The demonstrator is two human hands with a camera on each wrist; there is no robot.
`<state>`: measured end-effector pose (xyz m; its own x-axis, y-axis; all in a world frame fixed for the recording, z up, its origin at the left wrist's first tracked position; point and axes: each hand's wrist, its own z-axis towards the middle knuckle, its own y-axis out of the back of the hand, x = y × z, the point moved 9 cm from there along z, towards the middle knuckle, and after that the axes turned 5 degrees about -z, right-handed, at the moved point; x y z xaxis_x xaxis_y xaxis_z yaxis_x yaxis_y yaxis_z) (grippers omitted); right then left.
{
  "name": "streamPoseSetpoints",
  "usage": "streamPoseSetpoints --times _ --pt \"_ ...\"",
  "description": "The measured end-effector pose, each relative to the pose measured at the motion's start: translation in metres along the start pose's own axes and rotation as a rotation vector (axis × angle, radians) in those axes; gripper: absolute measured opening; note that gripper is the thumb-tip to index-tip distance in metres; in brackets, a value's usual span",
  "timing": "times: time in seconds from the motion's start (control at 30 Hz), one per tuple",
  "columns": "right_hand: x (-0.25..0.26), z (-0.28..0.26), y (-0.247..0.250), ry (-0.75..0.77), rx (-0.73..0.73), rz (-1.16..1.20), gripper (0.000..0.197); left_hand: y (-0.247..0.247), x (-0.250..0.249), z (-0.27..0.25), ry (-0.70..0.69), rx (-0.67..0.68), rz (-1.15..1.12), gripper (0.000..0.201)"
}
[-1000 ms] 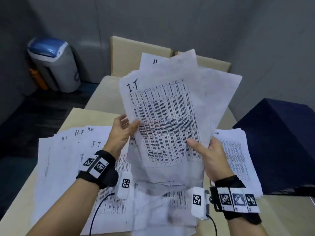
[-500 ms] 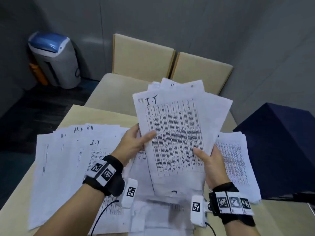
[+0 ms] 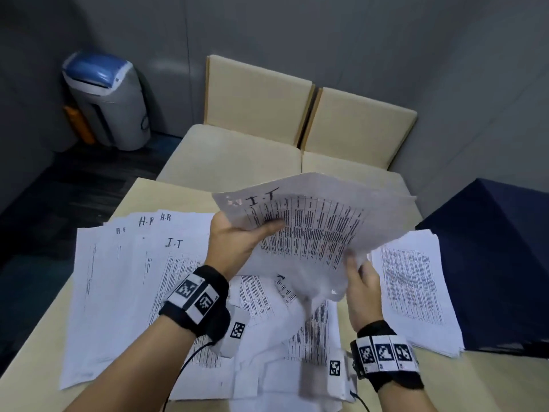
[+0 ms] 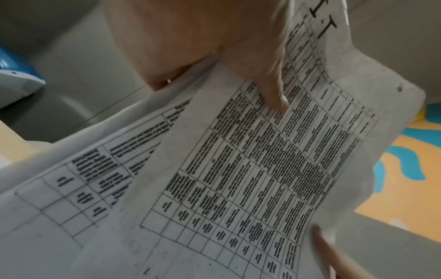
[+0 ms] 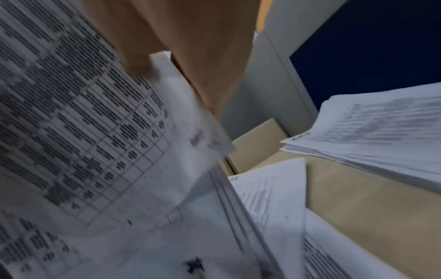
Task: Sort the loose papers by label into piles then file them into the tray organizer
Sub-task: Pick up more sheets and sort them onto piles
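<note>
Your left hand [image 3: 237, 242] pinches a sheaf of I.T papers [image 3: 315, 230] above the table [image 3: 38, 343], thumb on top; your right hand [image 3: 361, 288] grips its near corner, beside the right-hand stack [image 3: 416, 292]

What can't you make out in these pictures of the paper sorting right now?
- Right hand: its fingertips and the held sheets' lower corner are motion-blurred in the head and right wrist views.
- Stack by the dark blue box: label too blurred in the right wrist view, covered by the held sheets in the head view.
- Tray organizer: in no view.
</note>
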<state>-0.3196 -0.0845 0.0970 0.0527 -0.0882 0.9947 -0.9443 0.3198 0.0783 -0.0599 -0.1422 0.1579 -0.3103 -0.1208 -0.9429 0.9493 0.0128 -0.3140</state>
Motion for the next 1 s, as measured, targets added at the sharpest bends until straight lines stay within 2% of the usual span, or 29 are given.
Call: streamPoseSetpoints --times 0.03,0.1,0.17,0.2,0.3,0.37,0.43,0.53,0.63,0.7,0.77,0.83,0.87,0.9,1.0 --pt "-0.013 0.0 0.002 -0.069 0.006 -0.029 0.072 0.0 0.004 0.003 0.017 0.028 0.003 0.04" --pt "-0.042 0.003 0.001 -0.15 0.08 -0.174 0.067 -0.002 0.016 0.009 0.063 0.095 0.038 0.046" --pt "-0.056 0.006 -0.006 -0.146 0.172 -0.359 0.044 0.0 0.027 0.014 0.086 0.111 0.103 0.043" --pt "-0.056 0.009 -0.006 -0.116 0.18 -0.349 0.043 0.003 0.029 0.015 0.092 0.095 0.106 0.04" --pt "-0.033 0.022 0.002 -0.04 0.104 -0.239 0.075 0.008 0.03 0.02 0.109 0.079 0.085 0.049" --pt "-0.007 0.033 0.005 0.002 0.045 -0.217 0.069 0.006 0.03 0.022 0.115 0.11 0.073 0.064" --pt "0.002 0.042 -0.002 -0.019 0.05 -0.238 0.054 0.004 0.037 0.023 0.153 0.145 0.057 0.069" --pt "-0.001 0.044 -0.015 -0.055 0.074 -0.306 0.04 0.001 0.041 0.022 0.153 0.176 0.081 0.052" --pt "0.001 0.037 -0.018 -0.01 0.043 -0.187 0.025 0.009 0.043 0.023 0.137 0.135 0.062 0.047" --pt "-0.004 0.028 -0.021 -0.032 0.045 -0.111 0.036 0.017 0.053 0.02 0.156 0.134 0.099 0.059" --pt "-0.029 0.018 -0.026 -0.145 0.102 -0.205 0.048 0.022 0.074 0.013 0.235 0.199 0.238 0.063" --pt "-0.057 0.012 -0.026 -0.219 0.164 -0.342 0.037 0.02 0.099 0.001 0.32 0.309 0.407 0.037" --pt "-0.066 0.012 -0.022 -0.231 0.164 -0.372 0.03 0.019 0.105 -0.003 0.316 0.33 0.476 0.018" --pt "-0.067 0.013 -0.019 -0.235 0.149 -0.384 0.026 0.018 0.104 -0.004 0.284 0.32 0.508 0.008" --pt "-0.05 0.016 -0.002 -0.17 0.091 -0.304 0.032 0.011 0.093 0.001 0.199 0.235 0.461 0.028"
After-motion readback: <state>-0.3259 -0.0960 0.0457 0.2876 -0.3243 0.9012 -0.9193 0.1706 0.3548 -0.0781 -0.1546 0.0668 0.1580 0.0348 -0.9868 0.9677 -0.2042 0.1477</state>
